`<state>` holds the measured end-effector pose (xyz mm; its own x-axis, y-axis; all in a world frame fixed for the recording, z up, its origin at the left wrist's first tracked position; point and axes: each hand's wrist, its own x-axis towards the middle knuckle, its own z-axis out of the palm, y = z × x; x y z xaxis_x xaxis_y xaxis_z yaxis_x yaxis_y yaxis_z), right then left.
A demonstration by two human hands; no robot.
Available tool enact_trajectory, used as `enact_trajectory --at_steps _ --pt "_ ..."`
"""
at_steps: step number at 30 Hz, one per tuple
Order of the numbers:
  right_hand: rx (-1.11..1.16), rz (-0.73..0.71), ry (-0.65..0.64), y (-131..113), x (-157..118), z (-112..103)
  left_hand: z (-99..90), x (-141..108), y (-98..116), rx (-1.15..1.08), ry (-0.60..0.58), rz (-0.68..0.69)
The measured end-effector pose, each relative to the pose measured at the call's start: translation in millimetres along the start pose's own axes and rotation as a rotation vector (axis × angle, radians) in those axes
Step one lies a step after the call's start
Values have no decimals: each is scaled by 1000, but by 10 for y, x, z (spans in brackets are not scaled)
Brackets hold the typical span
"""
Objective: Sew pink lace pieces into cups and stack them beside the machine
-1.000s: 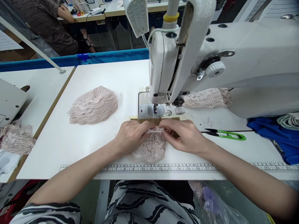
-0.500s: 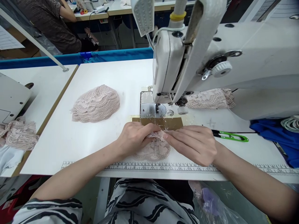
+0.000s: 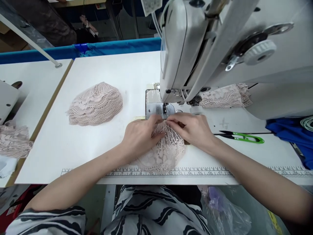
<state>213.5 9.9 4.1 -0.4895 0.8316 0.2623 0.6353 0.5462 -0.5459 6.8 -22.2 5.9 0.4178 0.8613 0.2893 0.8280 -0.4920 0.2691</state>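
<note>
A piece of pale pink lace [image 3: 160,155] lies below the presser foot [image 3: 165,108] of a white sewing machine [image 3: 178,49]. My left hand [image 3: 141,135] grips the lace's upper left edge, thumb over the fabric and fingers curled. Pinched at the same top edge, just in front of the metal needle plate [image 3: 153,109], is the fabric in the fingertips of my right hand [image 3: 193,129]. From that edge the lace fans out toward the printed ruler [image 3: 156,173]. Whether its edge is under the foot is hidden by my fingers.
A stack of lace pieces [image 3: 96,104] sits left of the machine, and more lace [image 3: 225,96] lies behind the needle. Green thread snips [image 3: 244,137] rest at the right, near blue cloth [image 3: 283,130]. Another lace bundle [image 3: 14,140] is at far left.
Both hands have moved forward toward the needle plate, bringing the lace edge up to the presser foot. More of the lace now shows spread out. The view has come closer to the machine.
</note>
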Motion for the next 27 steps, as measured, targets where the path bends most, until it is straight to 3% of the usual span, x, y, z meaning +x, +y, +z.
enact_trajectory --at_steps 5,9,14,19,23,27 --pt "-15 39 24 43 66 79 -31 -26 58 203 179 227" --pt "35 66 48 80 125 91 -8 -88 97 283 185 376" --pt "13 114 128 153 97 43 12 -106 85 254 121 353" --pt "53 -7 75 123 10 9 18 -52 49 189 128 344" --pt "-130 -95 37 89 -3 21 26 -21 27 171 129 331" --pt "-378 -77 132 125 -4 -53 40 -14 9 130 107 311"
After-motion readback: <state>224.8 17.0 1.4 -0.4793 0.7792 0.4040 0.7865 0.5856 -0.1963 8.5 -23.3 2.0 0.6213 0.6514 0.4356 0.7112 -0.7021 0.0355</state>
